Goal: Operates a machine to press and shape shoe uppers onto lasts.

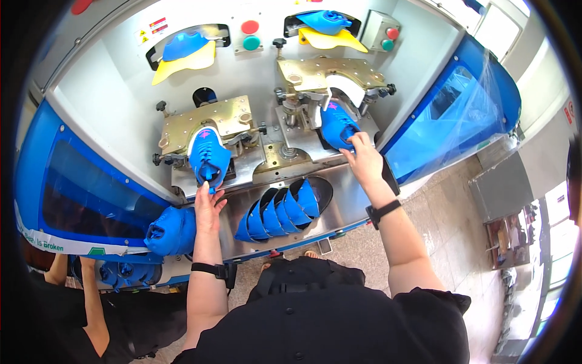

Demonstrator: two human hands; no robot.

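At the left station of the machine, a blue shoe upper (209,155) with dark laces sits toe-first under a brass-coloured plate (209,123). My left hand (208,209) pinches the heel end of this upper, its fingers closed at the opening. A second blue shoe upper (337,124) lies toe-in beneath the right plate (330,73), beside a white curved pad (347,90). My right hand (365,162) grips its heel edge, thumb and fingers closed around the collar. Both uppers have a small pink mark on the tongue side.
Nested blue shoe uppers (279,211) lie on the metal tray (233,209). More blue uppers (173,230) are bunched at left. Above are yellow flaps (185,64) and red and green buttons (250,35). Blue side panels (451,115) flank the machine. A co-worker's arm (94,306) is at lower left.
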